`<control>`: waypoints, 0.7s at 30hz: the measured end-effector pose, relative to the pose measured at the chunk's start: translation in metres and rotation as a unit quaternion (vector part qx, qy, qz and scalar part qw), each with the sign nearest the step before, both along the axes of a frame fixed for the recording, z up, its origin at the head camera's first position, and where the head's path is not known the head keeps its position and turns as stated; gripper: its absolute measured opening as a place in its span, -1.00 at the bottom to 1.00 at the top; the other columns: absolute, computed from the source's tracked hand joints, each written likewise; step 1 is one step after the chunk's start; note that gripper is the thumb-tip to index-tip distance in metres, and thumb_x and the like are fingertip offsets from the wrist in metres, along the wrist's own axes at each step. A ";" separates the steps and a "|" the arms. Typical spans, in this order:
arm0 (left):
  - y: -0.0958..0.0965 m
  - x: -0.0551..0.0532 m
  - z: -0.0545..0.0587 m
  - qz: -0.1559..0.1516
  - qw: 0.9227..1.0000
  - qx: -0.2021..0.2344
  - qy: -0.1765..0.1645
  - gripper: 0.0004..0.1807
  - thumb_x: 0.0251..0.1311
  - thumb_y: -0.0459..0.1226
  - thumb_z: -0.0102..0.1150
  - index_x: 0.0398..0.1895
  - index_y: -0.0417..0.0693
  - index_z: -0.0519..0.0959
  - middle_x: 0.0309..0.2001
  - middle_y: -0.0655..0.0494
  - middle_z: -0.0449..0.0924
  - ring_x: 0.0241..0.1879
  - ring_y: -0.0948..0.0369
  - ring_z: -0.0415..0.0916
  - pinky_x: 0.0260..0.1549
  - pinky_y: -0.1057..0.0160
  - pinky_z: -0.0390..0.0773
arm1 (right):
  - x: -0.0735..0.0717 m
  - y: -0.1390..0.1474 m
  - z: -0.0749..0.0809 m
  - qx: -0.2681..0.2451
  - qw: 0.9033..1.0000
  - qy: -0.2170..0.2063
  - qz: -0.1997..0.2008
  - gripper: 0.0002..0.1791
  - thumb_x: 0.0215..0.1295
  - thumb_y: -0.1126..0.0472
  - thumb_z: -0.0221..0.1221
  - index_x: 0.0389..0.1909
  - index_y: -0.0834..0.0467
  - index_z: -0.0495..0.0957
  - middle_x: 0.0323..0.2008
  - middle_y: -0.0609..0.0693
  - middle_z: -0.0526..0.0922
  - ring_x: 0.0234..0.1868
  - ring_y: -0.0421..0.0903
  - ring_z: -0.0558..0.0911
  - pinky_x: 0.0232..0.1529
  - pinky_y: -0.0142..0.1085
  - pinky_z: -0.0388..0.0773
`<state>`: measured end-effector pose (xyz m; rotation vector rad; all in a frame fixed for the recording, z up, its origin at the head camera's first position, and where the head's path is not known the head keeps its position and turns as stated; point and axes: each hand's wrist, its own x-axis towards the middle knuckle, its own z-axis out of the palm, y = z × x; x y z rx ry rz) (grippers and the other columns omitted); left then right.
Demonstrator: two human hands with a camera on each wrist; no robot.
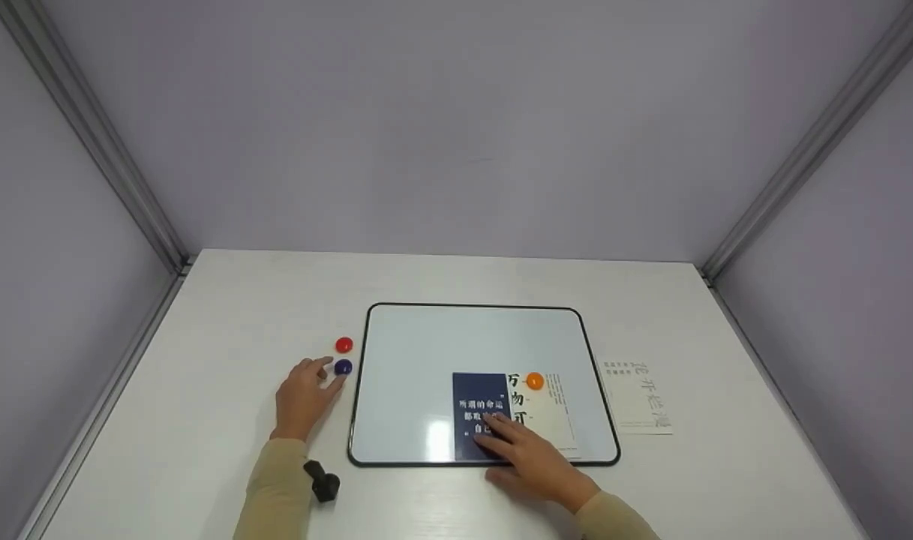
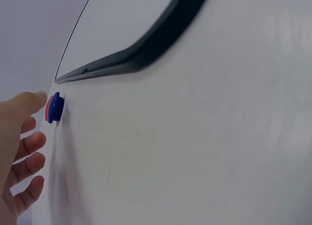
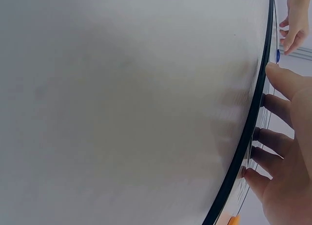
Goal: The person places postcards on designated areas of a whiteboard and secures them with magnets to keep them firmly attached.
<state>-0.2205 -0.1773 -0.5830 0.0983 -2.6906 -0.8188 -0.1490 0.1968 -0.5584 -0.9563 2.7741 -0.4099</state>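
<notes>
From where I operate, a dark-rimmed whiteboard (image 1: 411, 360) lies on a white tabletop (image 1: 276, 292). There is room to move across its upper and left parts, and tabletop beyond its top edge. At its lower right, a navy card (image 1: 480, 390) adjoins a cream card (image 1: 557, 420) bearing an orange disc (image 1: 535, 381). My right hand (image 1: 527, 454) rests on the navy card, fingers spread. Just beyond the board's left edge, my left hand (image 1: 304, 394) has thumb and forefinger parted at a blue disc (image 1: 343, 367); contact I cannot tell. A red disc (image 1: 343, 345) sits just above. Only the head view shows a loose card (image 1: 629, 405) right of the board; the left wrist view shows the blue disc's flared profile.
</notes>
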 end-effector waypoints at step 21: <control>0.007 -0.008 -0.004 0.009 0.998 0.007 -0.066 -0.55 0.10 -0.16 0.34 0.00 -0.26 0.60 -0.39 -0.07 0.53 -0.44 0.16 0.41 -0.47 0.26 0.38 | 0.001 0.001 -0.002 0.008 1.000 0.026 0.006 -0.39 0.31 -0.14 0.11 0.37 -0.13 0.32 0.46 0.08 0.25 0.46 0.14 0.30 0.39 0.04 0.34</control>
